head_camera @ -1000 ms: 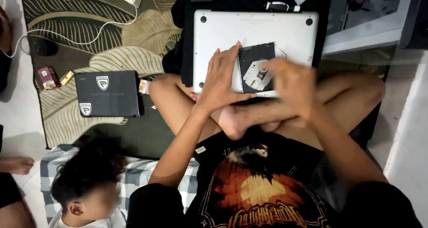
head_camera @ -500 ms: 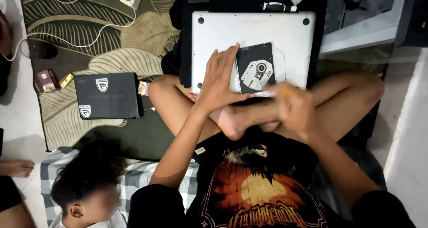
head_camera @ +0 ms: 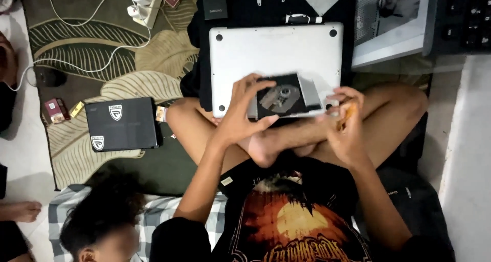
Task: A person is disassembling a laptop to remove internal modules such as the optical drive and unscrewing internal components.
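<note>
— What is the left hand [head_camera: 240, 116] doing?
— It grasps a flat optical drive [head_camera: 284, 96] by its left edge, holding it just above the near edge of the upturned silver laptop [head_camera: 276, 49].
— And the right hand [head_camera: 348, 124]?
— It is clenched on a small orange tool [head_camera: 343, 116], at the drive's right end; the picture is blurred there.
— Anything to the left?
— A black box [head_camera: 121, 124] lies on the leaf-patterned rug [head_camera: 102, 57].

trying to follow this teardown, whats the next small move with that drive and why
Probably bring the tool tip in the right hand to the optical drive: the left hand grips it above the upturned laptop, and the right sits at its right edge.
</note>
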